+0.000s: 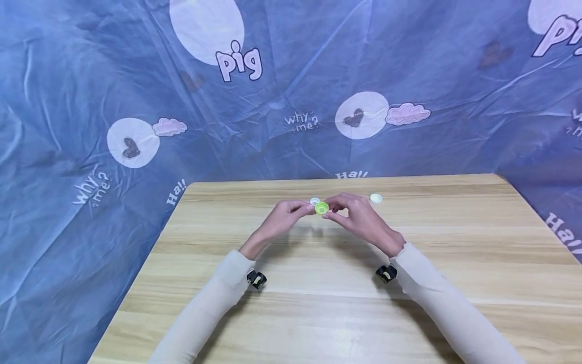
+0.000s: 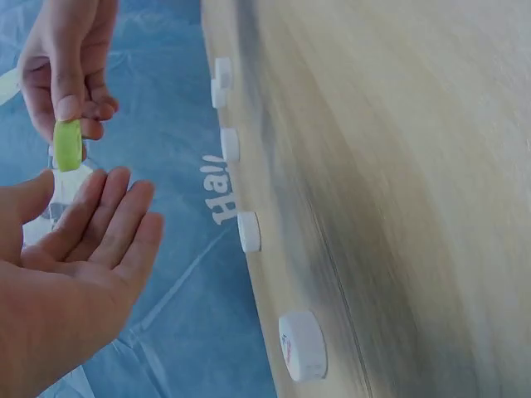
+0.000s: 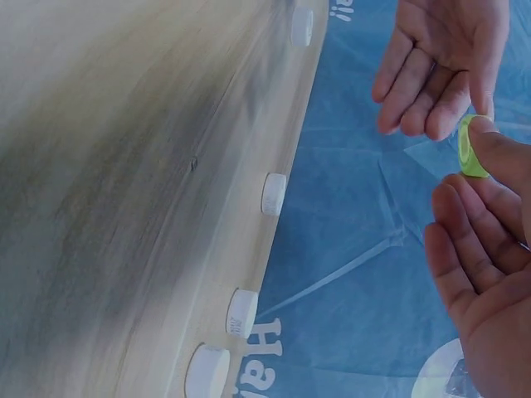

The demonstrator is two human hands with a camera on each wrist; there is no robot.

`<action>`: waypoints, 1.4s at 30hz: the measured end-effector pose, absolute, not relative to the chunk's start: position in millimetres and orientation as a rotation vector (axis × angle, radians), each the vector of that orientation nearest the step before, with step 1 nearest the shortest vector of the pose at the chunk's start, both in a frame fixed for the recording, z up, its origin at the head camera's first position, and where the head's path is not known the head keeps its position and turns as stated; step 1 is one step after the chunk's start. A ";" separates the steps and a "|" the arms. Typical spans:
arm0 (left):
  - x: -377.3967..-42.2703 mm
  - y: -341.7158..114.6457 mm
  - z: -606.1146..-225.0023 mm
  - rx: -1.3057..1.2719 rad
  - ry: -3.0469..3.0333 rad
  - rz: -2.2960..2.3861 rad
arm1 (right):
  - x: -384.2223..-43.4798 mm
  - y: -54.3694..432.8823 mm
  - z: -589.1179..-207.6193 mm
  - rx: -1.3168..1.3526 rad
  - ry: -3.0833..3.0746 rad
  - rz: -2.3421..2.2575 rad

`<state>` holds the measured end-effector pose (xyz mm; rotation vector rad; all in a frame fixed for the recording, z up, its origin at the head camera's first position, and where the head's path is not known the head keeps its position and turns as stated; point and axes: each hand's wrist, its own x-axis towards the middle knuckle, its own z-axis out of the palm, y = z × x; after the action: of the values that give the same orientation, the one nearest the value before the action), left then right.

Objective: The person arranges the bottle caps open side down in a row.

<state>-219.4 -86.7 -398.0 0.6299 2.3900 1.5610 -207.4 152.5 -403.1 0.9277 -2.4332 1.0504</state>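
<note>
- Nearest: the left sleeve (image 1: 204, 306) and the right sleeve (image 1: 454, 308), both light-coloured, extend over the near part of the bench (image 1: 318, 313).
- Wrist units: one small dark wrist camera (image 1: 256, 279) sits at the left cuff; a second dark unit (image 1: 386, 273) sits at the right cuff.
- Left hand (image 1: 283, 220): raised in front of the bench's far edge, left of the green cap. Its fingers (image 2: 118, 225) are extended and the thumb stands apart from them. Contact with the cap cannot be determined.
- Right hand (image 1: 356, 215): raised opposite the left hand. Its thumb and fingers (image 3: 463, 222) pinch the green cap.
- Green cap (image 1: 322, 208): held between the two hands, short of the bench's far edge and well apart from both far corners. Its hollow side faces the head camera.
- White caps: a row stands on the bench, along its far edge. The left wrist view shows five; two at the right end of the row overlap in that view.
- Leftmost white cap (image 2: 304, 347): bears a printed mark with red in it.
- Middle white cap (image 1: 315, 200): appears just behind the green cap in the head view.
- Rightmost white cap (image 1: 376, 198): near the far edge, beyond the right hand, toward the far right corner.
- Farthest: a blue cloth (image 1: 282, 91) rises behind the far edge, printed with "pig", "why me?" and "Ha!!".
</note>
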 end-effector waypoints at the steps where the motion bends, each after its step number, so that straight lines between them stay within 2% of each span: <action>1: -219.6 -87.5 -397.3 0.620 2.350 1.573 | -207.3 152.3 -403.2 0.935 -2.418 1.039; 15: -221.6 -87.3 -396.3 0.558 2.162 1.672 | -205.1 144.4 -405.3 1.063 -2.258 0.971; 28: -219.5 -84.7 -397.4 0.559 2.171 1.754 | -203.5 144.0 -405.1 1.022 -2.293 0.960; 42: -215.5 -87.4 -397.8 0.492 2.429 1.719 | -204.0 145.7 -402.0 0.851 -2.468 1.093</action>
<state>-215.5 -87.4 -397.8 0.4916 2.4288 1.7194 -204.0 145.7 -402.0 0.8506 -2.4683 1.0933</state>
